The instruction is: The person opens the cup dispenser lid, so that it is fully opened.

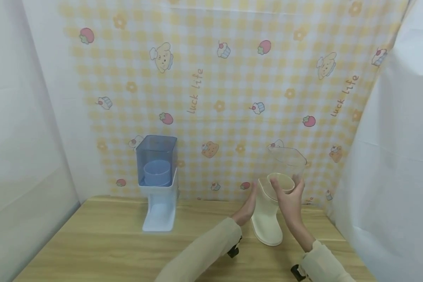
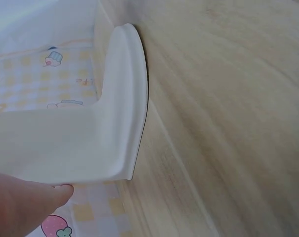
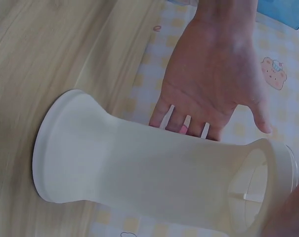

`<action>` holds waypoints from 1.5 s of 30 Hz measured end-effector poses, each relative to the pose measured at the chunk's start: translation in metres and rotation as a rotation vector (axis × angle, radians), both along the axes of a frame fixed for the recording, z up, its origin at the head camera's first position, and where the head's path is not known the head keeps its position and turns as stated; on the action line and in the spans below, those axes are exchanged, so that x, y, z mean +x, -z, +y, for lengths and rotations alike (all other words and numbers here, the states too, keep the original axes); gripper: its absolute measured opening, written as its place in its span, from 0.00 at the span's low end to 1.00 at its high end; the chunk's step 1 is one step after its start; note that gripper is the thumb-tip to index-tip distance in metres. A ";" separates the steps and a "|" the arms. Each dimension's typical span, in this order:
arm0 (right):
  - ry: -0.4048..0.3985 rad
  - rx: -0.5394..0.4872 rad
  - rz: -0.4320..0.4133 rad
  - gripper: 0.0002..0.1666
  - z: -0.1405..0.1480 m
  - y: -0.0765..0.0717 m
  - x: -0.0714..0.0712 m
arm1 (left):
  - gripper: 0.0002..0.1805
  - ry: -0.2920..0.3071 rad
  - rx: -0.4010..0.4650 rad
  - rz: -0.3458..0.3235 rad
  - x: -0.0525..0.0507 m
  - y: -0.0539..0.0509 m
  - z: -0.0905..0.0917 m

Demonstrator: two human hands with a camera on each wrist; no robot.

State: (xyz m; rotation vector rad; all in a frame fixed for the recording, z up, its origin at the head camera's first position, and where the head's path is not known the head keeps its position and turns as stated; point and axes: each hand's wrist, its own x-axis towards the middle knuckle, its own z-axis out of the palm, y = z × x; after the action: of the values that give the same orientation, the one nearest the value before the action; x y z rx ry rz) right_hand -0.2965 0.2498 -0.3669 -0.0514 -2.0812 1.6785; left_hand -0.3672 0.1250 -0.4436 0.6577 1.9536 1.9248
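Observation:
A cream stand (image 1: 266, 223) with a clear container (image 1: 291, 160) on top is upright on the wooden table at the right. My right hand (image 1: 290, 199) grips the container's lower part, thumb in front and fingers at its right side. My left hand (image 1: 247, 207) is held along the stand's left side with extended fingers. In the right wrist view, the left hand (image 3: 208, 84) has its palm toward the stand (image 3: 159, 173), fingertips hidden behind it. The left wrist view shows the stand's foot (image 2: 127, 98) on the table and part of the left hand (image 2: 25, 205).
A second dispenser, with a blue clear container (image 1: 156, 160) on a white stand (image 1: 161, 213), is at the left rear of the wooden table (image 1: 127, 250). Behind both hangs a yellow checked cloth (image 1: 211, 86), with white sheets at either side.

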 end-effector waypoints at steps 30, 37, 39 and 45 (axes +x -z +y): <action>-0.173 0.123 -0.030 0.57 -0.008 -0.001 0.039 | 0.40 0.011 -0.019 0.100 0.086 -0.006 -0.061; -0.375 0.142 0.030 0.45 -0.015 0.002 0.030 | 0.37 -0.030 0.001 0.095 0.089 -0.014 -0.093; -0.407 0.130 0.054 0.42 -0.018 0.003 0.028 | 0.36 -0.009 0.004 0.117 0.084 -0.014 -0.103; -0.597 0.112 0.127 0.36 -0.020 0.007 0.024 | 0.43 0.108 -0.047 0.174 0.074 -0.006 -0.126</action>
State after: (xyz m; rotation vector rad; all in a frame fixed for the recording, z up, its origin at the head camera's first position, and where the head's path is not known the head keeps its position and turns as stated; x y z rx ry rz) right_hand -0.2729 0.2302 -0.3735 0.7603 -2.2182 1.8108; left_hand -0.2937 -0.0008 -0.4373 0.9249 2.0126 1.8058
